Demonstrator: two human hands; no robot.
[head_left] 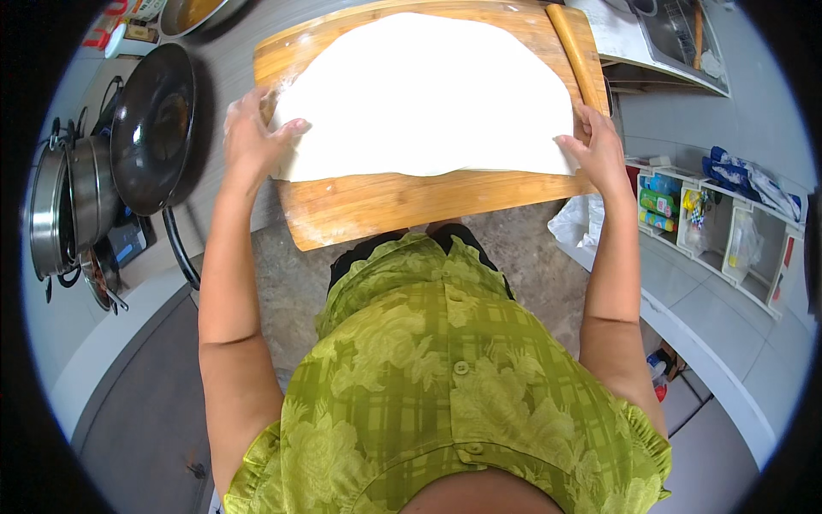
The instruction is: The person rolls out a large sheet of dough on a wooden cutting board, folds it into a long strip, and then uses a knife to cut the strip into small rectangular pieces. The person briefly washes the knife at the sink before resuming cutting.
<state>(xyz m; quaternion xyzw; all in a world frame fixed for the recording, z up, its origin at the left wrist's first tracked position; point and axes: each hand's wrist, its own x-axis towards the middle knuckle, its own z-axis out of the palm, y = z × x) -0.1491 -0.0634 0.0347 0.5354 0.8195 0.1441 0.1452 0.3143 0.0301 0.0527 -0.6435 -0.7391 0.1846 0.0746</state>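
Note:
A wide sheet of white rolled dough (424, 96) covers most of a wooden board (385, 199) in front of me. Its near edge runs almost straight, while the far edge is rounded. At the left end, my left hand (257, 135) grips the dough's edge, thumb on top and fingers round the outer side. My right hand (594, 141) holds the opposite end in the same way, its fingers close to the near end of a wooden rolling pin (571, 48). The pin lies along the board's right side. Flour dusts the board's left part.
Left of the board stand a black wok (154, 128) with a long handle and stacked steel pots (67, 199). A pan with brown contents (192, 13) sits at the far left. To the right are a metal sink (681, 38), a white divided rack (716, 225) and a plastic bag (578, 218).

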